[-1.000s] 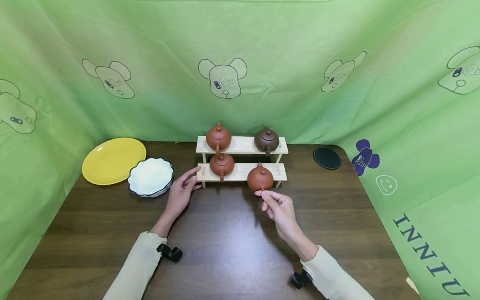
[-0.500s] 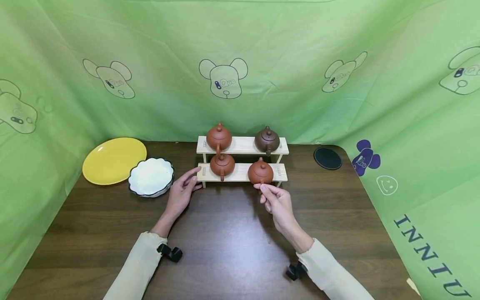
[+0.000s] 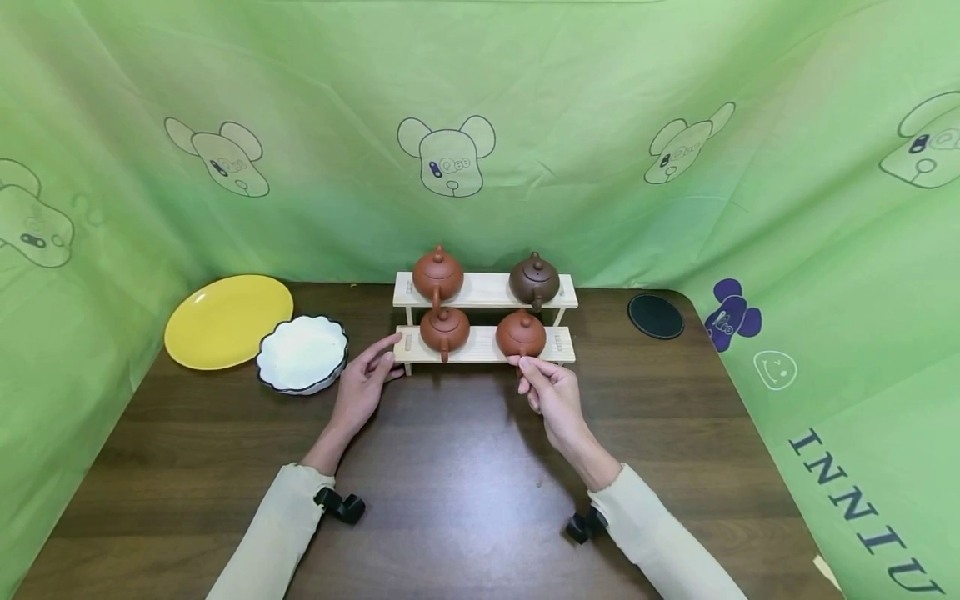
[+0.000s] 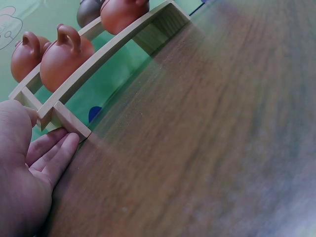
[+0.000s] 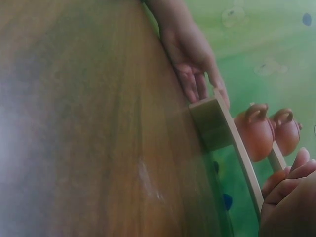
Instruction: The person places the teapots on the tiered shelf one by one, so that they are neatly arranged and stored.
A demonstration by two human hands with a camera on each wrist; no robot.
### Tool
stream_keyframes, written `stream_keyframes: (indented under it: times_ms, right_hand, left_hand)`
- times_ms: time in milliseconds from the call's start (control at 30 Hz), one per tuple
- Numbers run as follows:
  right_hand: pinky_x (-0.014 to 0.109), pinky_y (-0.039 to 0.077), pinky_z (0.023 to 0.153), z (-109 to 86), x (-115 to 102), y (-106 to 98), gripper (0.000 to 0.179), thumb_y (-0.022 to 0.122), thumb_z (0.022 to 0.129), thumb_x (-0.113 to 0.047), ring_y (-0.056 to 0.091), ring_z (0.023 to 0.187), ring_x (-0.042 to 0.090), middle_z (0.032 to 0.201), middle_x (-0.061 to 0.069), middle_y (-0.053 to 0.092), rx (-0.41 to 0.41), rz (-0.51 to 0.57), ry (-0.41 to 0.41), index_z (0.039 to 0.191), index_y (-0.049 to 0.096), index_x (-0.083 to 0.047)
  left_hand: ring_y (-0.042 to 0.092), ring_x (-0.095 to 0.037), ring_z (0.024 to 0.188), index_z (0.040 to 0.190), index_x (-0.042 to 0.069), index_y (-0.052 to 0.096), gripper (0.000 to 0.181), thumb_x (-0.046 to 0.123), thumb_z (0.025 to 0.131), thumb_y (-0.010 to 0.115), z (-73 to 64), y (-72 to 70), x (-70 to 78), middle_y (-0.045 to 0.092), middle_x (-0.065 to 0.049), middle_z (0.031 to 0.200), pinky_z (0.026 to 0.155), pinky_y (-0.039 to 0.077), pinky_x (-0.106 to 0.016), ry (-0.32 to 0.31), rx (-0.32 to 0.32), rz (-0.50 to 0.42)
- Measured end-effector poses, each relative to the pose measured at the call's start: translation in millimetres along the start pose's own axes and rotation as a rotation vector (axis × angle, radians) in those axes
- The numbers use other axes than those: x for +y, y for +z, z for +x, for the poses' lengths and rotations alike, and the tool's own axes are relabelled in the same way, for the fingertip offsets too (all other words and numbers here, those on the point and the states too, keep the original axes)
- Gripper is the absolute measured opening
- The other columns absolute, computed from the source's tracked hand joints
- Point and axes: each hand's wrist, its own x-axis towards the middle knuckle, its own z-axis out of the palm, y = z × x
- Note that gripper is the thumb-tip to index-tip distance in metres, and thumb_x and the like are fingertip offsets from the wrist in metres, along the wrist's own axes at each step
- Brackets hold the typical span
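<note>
My right hand pinches the near-side handle of a round reddish-brown clay teapot at the right part of the lower shelf of a two-step wooden stand. The teapot sits upright, close over the board. At the stand's left end, my left hand holds the lower shelf, fingers against its leg in the left wrist view. A second reddish teapot stands on the lower shelf's left. On the upper shelf are another reddish teapot and a dark brown one.
On the table's left lie a yellow oval plate and a white scalloped bowl with a dark rim. A black round coaster lies at the back right. Green printed cloth hangs behind and at both sides.
My right hand has moved the teapot forward and in over the lower shelf from its front edge. The left hand has stayed on the stand's left end.
</note>
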Motion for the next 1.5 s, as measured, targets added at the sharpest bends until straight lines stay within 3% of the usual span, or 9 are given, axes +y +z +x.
stream_keyframes:
  times_ms: [200,500,733,900,1133,1233,1500]
  right_hand:
    - [0.012,0.029,0.044,4.2,-1.4,-0.4,0.03,0.066,0.112,-0.008,0.04,0.049,0.001,0.067,-0.005,0.06,0.006,-0.036,0.004,0.125,0.074,0.018]
    - [0.011,0.031,0.045,8.9,-1.9,-0.9,0.029,0.066,0.112,-0.008,0.043,0.051,0.001,0.068,-0.005,0.06,-0.01,-0.055,0.01,0.125,0.074,0.017]
    - [0.011,0.031,0.045,11.5,-1.3,-2.7,0.029,0.067,0.111,-0.007,0.043,0.051,0.001,0.07,-0.006,0.062,-0.022,-0.063,0.009,0.124,0.074,0.017]
    - [0.011,0.032,0.045,12.8,-0.9,-3.8,0.026,0.068,0.11,-0.007,0.044,0.051,0.001,0.071,-0.005,0.063,-0.024,-0.058,0.012,0.122,0.077,0.014]
    - [0.012,0.033,0.045,13.4,-0.6,-8.6,0.014,0.071,0.109,-0.009,0.044,0.05,0.002,0.072,-0.005,0.064,-0.005,-0.047,0.041,0.109,0.083,-0.001]
    - [0.012,0.033,0.045,12.4,0.0,-11.5,0.012,0.073,0.107,-0.008,0.045,0.049,0.002,0.07,-0.004,0.065,0.023,-0.046,0.04,0.104,0.084,-0.005]
    - [0.013,0.03,0.04,9.0,-1.8,-23.5,0.023,0.075,0.106,-0.008,0.043,0.044,0.001,0.059,-0.005,0.059,0.181,-0.02,-0.051,0.085,0.083,-0.013]
  left_hand:
    - [0.079,-0.021,0.112,0.155,0.008,0.066,0.039,0.012,0.117,0.057,0.3,0.2,-0.1,0.071,-0.026,0.143,0.096,0.066,-0.027,-0.007,0.0,0.003]
    - [0.077,-0.001,0.103,0.155,0.005,0.065,0.039,0.009,0.117,0.057,-0.2,0.1,1.1,0.069,-0.025,0.145,0.096,0.066,-0.026,0.004,0.001,-0.012]
    - [0.076,0.001,0.102,0.155,0.005,0.065,0.039,0.009,0.117,0.056,-1.1,-0.7,2.3,0.071,-0.028,0.14,0.095,0.066,-0.026,0.004,0.001,-0.009]
    - [0.078,-0.005,0.103,0.154,0.006,0.066,0.038,0.009,0.117,0.057,-1.3,-1.0,1.2,0.073,-0.029,0.135,0.095,0.066,-0.027,0.006,0.006,-0.004]
    - [0.079,-0.033,0.113,0.154,0.008,0.067,0.038,0.012,0.117,0.058,-0.8,-0.6,0.3,0.073,-0.026,0.139,0.095,0.066,-0.027,-0.002,0.008,0.011]
    - [0.078,-0.035,0.116,0.155,0.007,0.066,0.038,0.012,0.117,0.057,-1.4,0.1,0.7,0.071,-0.025,0.144,0.096,0.066,-0.027,-0.006,0.0,0.002]
    - [0.078,-0.015,0.113,0.157,0.009,0.064,0.041,0.015,0.117,0.059,-1.6,-1.0,0.7,0.066,-0.018,0.154,0.098,0.065,-0.026,0.007,-0.009,0.022]
